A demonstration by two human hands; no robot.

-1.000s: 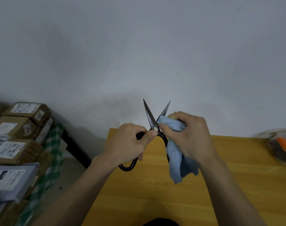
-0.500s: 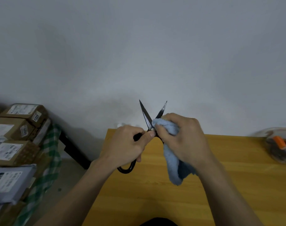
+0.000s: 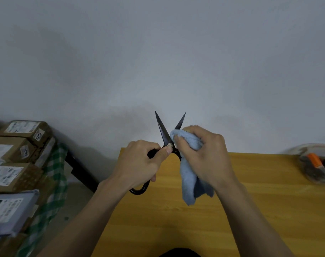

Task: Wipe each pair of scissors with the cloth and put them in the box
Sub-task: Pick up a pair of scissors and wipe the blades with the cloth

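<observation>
Black scissors [image 3: 162, 129] are held upright above the far edge of the wooden table [image 3: 250, 201], their blades spread in a V and pointing up. My left hand [image 3: 141, 164] grips the black handles, its thumb lying against the pivot screw. My right hand [image 3: 204, 154] holds a light blue cloth [image 3: 190, 182] bunched around the lower part of the right blade; the rest of the cloth hangs down below the hand. A clear plastic box [image 3: 315, 164] stands at the table's right edge with dark scissors and an orange-handled tool inside.
Stacked cardboard parcels [image 3: 19, 154] with labels lie on a green checked cloth at the left, beside the table. A plain grey wall rises right behind the table. A dark object shows at the bottom edge.
Both hands with the scissors and cloth have shifted slightly left. The cloth has slid a little along the right blade while the blades stay spread.
</observation>
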